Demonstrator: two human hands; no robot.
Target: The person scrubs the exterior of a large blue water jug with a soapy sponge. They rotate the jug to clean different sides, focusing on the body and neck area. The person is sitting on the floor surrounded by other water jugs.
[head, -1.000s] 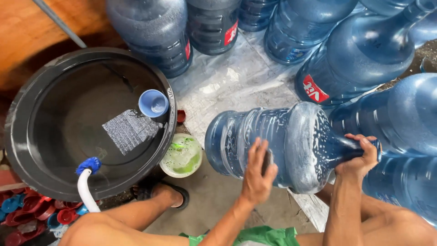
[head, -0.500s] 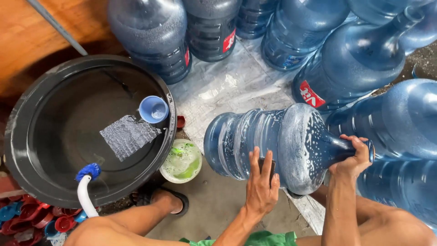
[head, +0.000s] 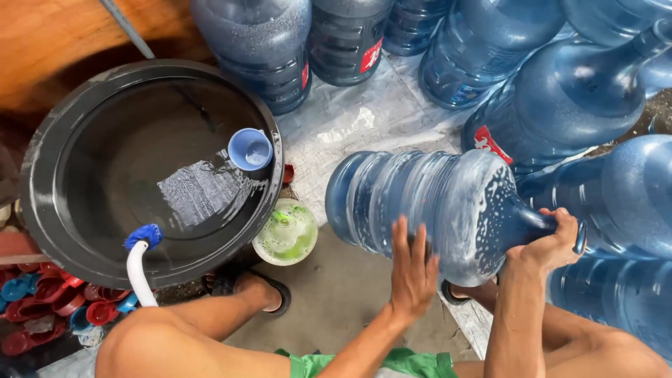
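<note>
Holding: jug (head: 427,210) sideways, suds inside.
Left hand (head: 413,269): open, flat on body.
Right hand (head: 549,241): closed round neck.
Advice: grip neck firmly; basin (head: 49,224) nearby.

Left hand (head: 413,269) flat, right hand (head: 549,241) gripping

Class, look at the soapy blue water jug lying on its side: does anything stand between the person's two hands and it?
Nothing visible does. The left hand lies flat on the big blue plastic water jug, and the right hand grips its neck directly.
</note>
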